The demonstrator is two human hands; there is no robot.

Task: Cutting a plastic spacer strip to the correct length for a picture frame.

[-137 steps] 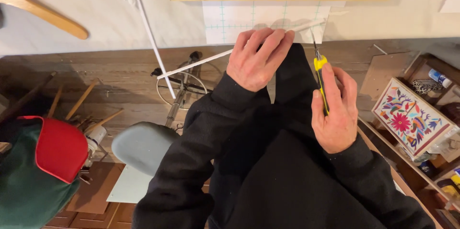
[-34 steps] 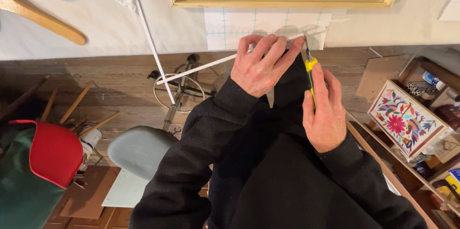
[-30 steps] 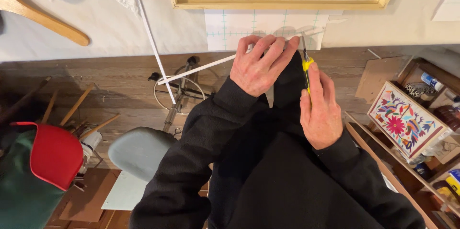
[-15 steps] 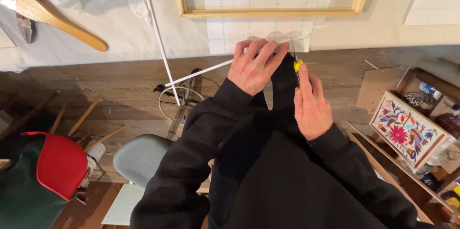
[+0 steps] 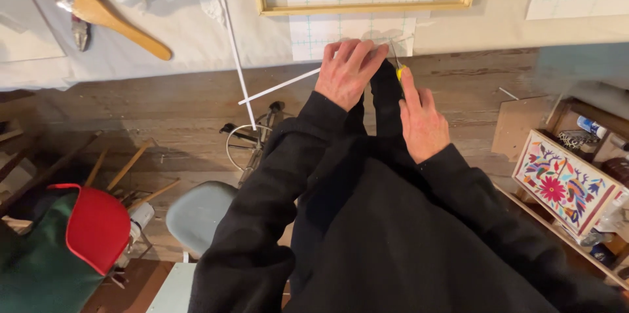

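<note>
Counter: a cloth-covered counter (image 5: 196, 38) is running along the top, above a wooden plank floor (image 5: 131, 116).
Room: a grey stool (image 5: 196, 211) and a red-and-green bag (image 5: 72, 247) are sitting on the floor; a painted flowered box (image 5: 563, 179) is lying at right.
Location: a white gridded sheet (image 5: 350, 31) is hanging over the counter edge below a wooden frame (image 5: 367, 6).
Left grip: the left hand (image 5: 347, 74) is pressing, fingers curled, on the sheet and a thin white rod (image 5: 282, 85).
Right grip: the right hand (image 5: 422, 120) is closing around a yellow-handled craft knife (image 5: 397, 67), blade touching the sheet's lower edge.
Look: pale paper with teal grid lines.
</note>
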